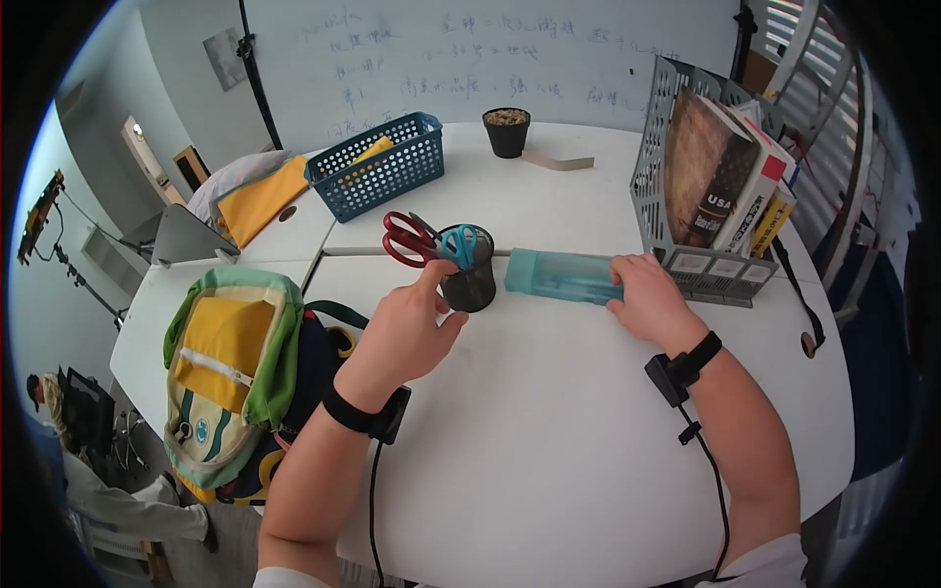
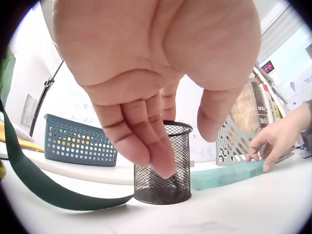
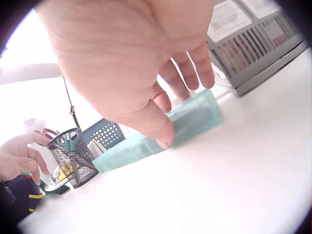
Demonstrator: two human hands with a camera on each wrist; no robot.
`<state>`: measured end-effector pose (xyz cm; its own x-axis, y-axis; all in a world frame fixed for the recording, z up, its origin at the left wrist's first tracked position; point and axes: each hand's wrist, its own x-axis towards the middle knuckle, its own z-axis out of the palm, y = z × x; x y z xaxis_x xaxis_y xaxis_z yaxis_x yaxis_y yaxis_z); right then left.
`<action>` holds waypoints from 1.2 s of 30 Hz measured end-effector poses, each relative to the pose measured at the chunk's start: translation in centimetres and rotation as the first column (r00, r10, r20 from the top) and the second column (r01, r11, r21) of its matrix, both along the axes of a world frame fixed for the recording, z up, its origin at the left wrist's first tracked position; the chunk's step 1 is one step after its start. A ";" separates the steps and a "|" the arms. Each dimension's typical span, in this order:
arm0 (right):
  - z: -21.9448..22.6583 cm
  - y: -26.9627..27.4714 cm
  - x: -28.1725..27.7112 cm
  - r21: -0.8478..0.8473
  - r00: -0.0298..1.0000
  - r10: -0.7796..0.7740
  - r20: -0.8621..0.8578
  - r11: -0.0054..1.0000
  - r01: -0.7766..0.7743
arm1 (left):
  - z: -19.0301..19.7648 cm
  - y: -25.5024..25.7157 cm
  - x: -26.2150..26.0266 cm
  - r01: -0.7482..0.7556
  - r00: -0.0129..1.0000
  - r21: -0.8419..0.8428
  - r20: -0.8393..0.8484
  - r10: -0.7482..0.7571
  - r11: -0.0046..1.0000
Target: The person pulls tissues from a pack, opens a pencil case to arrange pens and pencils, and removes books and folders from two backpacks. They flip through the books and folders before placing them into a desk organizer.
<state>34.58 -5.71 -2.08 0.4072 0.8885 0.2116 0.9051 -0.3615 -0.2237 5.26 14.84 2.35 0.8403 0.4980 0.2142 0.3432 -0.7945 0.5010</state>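
Note:
My left hand [image 1: 407, 328] is at the near left side of a black mesh pen cup [image 1: 470, 286], its index fingertip right at the rim and its thumb spread apart. Red-handled scissors [image 1: 397, 238] and teal-handled scissors [image 1: 461, 245] stick up out of the cup. To the right lies a long translucent teal pencil case [image 1: 564, 276], flat on the table. My right hand [image 1: 652, 299] grips its right end, thumb [image 3: 163, 131] along the near side and fingers over the far side. Dark contents show faintly through the case's wall.
A green, yellow and cream backpack [image 1: 235, 372] occupies the table's left side, its dark green strap [image 2: 58, 195] reaching the cup. Behind stand a blue perforated basket [image 1: 382, 167] and a small pot [image 1: 507, 132]. At right is a grey file holder [image 1: 706, 279] with books [image 1: 711, 176].

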 end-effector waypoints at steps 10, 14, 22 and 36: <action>0.8 -0.2 -2.0 0.282 0.999 0.048 -0.016 0.959 -0.042 | 0.5 -2.4 -1.0 -0.088 0.995 0.073 0.059 0.083 0.993; 0.6 -3.6 -7.8 0.292 0.891 0.282 -0.356 0.939 -0.180 | 0.9 -6.2 -4.3 0.091 0.988 -0.005 0.126 -0.090 0.996; 1.4 -8.9 -17.3 0.224 0.343 0.275 -0.898 0.957 -0.182 | 2.0 -9.5 -7.6 0.362 0.927 -0.380 0.050 -0.371 0.851; 11.1 -5.0 -16.3 -0.443 0.948 0.312 -0.059 0.843 -0.305 | -1.8 -5.9 -8.2 0.255 0.942 -0.226 -0.160 -0.294 0.940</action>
